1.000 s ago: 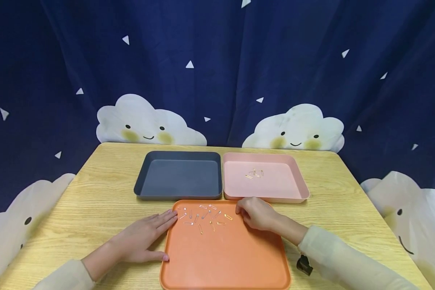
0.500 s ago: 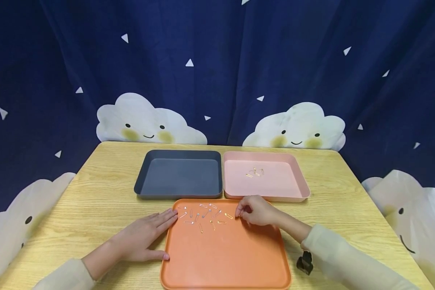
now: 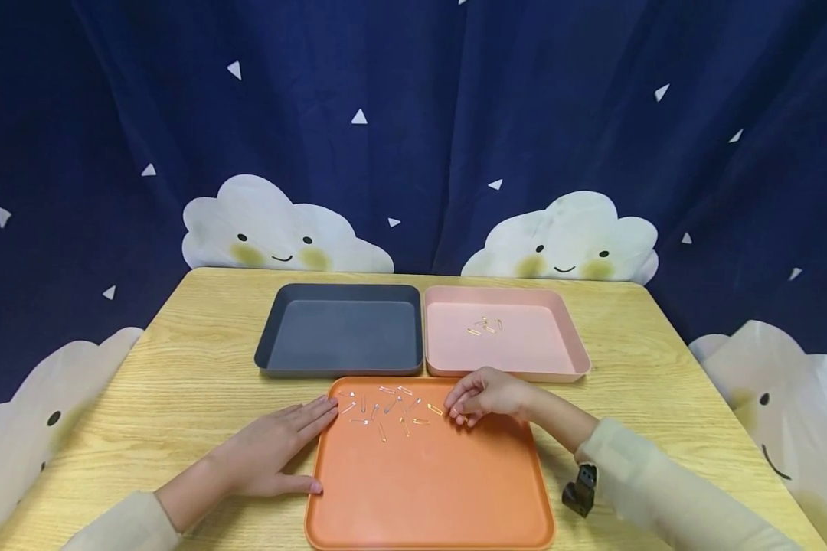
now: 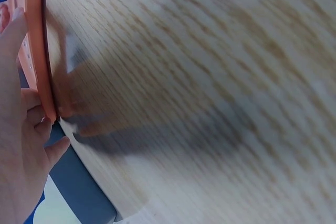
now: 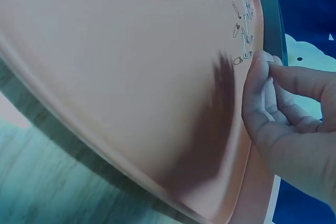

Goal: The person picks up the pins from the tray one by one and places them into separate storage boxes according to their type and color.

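Observation:
Several safety pins [image 3: 382, 433], some silver and some gold, lie spread over the upper part of the orange tray [image 3: 427, 490]. My left hand [image 3: 276, 451] rests with extended fingers along that tray's left rim, fingertips and thumb touching it. Over the tray's upper right part, my right hand [image 3: 492, 394] pinches a small safety pin [image 5: 270, 62] between thumb and index finger; the fingers cover most of it. Just left of these fingertips lies a gold safety pin [image 3: 435, 409]. Behind, the pink tray [image 3: 524, 352] holds a small group of gold safety pins [image 3: 484, 327].
A dark grey tray [image 3: 344, 337] with nothing in it stands at the back left, beside the pink one. All three trays are on a wooden table [image 3: 200, 344]. A dark blue curtain [image 3: 413, 115] with clouds hangs behind. A small black device [image 3: 580, 490] sits at the right wrist.
My right hand's fingers have lifted slightly and turned, so that the pinching fingertips now show. The left hand has stayed on the orange tray's rim.

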Demonstrator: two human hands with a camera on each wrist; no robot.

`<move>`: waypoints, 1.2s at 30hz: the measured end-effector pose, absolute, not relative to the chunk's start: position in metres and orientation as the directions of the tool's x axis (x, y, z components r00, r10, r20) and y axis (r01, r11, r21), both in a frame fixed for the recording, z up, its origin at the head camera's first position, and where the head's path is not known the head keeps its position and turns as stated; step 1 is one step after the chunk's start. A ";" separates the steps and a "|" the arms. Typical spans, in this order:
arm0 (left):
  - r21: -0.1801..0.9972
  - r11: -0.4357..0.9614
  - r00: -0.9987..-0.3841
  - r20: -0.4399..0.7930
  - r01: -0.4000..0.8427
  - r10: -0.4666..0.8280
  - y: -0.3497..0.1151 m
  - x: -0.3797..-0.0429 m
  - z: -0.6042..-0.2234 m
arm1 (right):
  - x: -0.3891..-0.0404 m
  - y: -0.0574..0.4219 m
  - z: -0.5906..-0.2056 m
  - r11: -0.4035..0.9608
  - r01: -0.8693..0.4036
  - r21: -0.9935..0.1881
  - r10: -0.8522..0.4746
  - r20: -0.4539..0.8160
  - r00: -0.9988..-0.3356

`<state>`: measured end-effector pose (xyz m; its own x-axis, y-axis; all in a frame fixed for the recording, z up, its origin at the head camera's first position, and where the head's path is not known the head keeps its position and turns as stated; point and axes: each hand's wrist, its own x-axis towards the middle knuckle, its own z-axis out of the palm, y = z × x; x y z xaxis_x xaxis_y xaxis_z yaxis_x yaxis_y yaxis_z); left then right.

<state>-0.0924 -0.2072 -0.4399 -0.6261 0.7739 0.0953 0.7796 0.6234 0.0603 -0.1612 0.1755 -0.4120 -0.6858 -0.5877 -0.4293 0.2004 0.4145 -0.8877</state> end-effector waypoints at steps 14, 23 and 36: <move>0.047 0.614 -0.615 0.113 0.788 0.781 -0.207 -0.092 -0.440 | -0.175 0.181 -0.401 0.382 0.248 -0.890 -0.567 -0.438 -0.698; 0.043 0.622 -0.623 0.092 0.782 0.777 -0.207 -0.093 -0.439 | -0.182 0.184 -0.392 0.388 0.287 -0.876 -0.532 -0.468 -0.706; 0.040 0.610 -0.610 0.107 0.792 0.785 -0.208 -0.092 -0.439 | -0.199 0.194 -0.382 0.377 0.302 -0.876 -0.518 -0.470 -0.715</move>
